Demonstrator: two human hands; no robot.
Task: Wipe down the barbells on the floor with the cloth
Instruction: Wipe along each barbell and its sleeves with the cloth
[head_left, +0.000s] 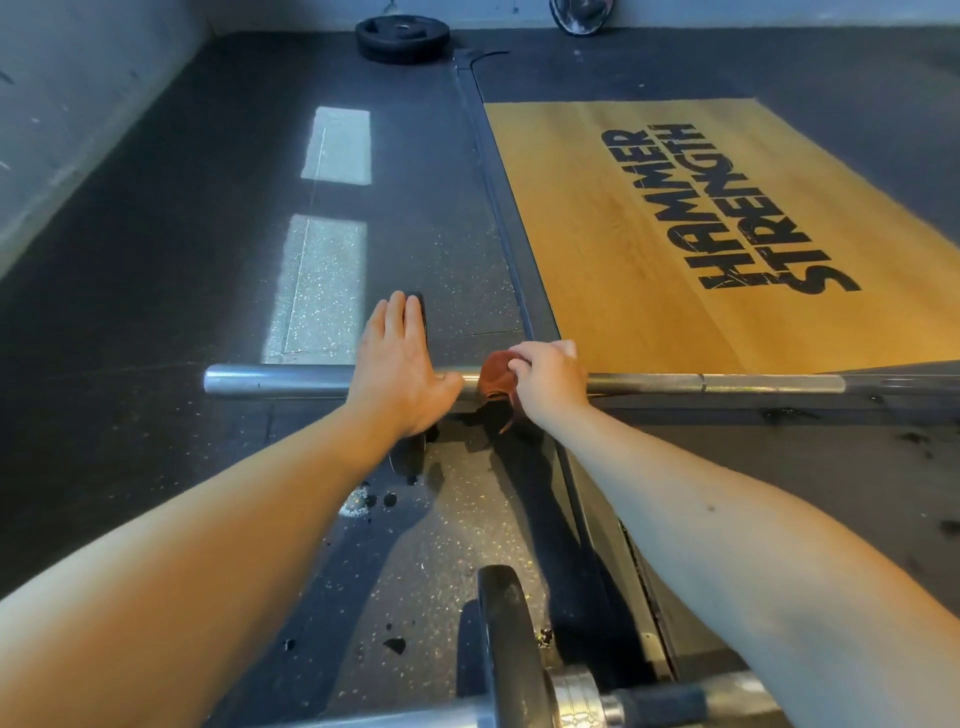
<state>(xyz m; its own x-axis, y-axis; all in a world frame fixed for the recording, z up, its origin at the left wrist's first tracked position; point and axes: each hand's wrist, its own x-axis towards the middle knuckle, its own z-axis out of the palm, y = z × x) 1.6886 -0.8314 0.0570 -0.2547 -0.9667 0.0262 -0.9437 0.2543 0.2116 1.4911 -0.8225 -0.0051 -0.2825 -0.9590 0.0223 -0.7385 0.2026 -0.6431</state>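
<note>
Lowest in the frame, a second barbell (587, 699) carries a black plate (506, 644). Both bare forearms reach forward to mid-frame. The left hand (400, 364) lies flat, fingers straight and together, across the far barbell (727, 383). The right hand (550, 379) curls round the rust-brown cloth (493, 375), pinching it against the shaft. A wooden lifting platform (597, 234) lies beyond, with a weight plate (402, 39) at the upper centre.
</note>
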